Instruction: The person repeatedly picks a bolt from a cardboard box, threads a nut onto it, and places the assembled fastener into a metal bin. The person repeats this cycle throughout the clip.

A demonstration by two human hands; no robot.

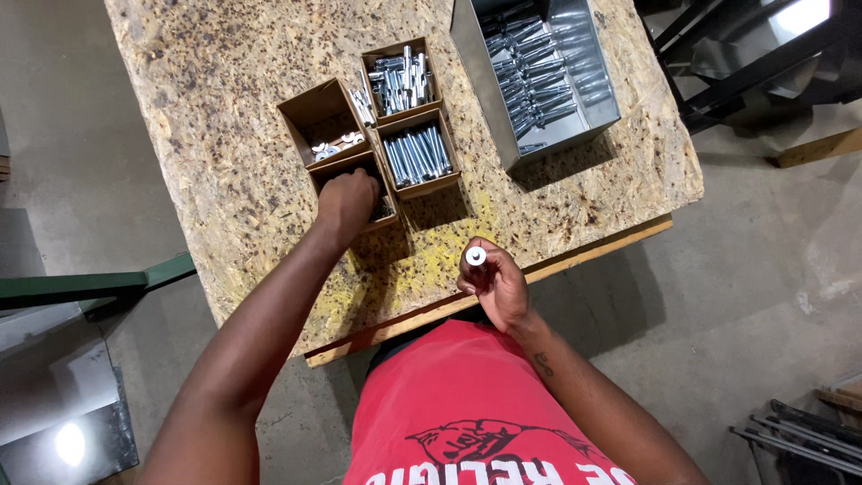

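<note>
So I'm standing at the near edge of the chipboard surface (224,108), looking straight down at it. My left hand (348,199) is reaching into the nearest cardboard box (388,208) of a little cluster of four, fingers curled down inside it, so I honestly can't tell what they're gripping, if anything; the hand is covering most of that box's contents. My right hand (494,286) is hovering just off the near edge of the surface, closer to my chest, with the fingers pinched closed around a shiny bolt (475,257) that's pointing end-on at the camera, so I'm mostly seeing its round washer-like face. The other three boxes are sitting touching each other just beyond my left hand: the left box (314,112) is holding a few loose washers and small bits, the far box (401,83) is packed with silvery bolts, and the right box (419,154) is holding a tidy row of long bolts lying side by side. Further toward the far right corner of the surface a grey metal bin (588,85) is sitting on its own, a bit apart from the boxes, with a bunch of assembled bolts lying in rows inside it.
</note>
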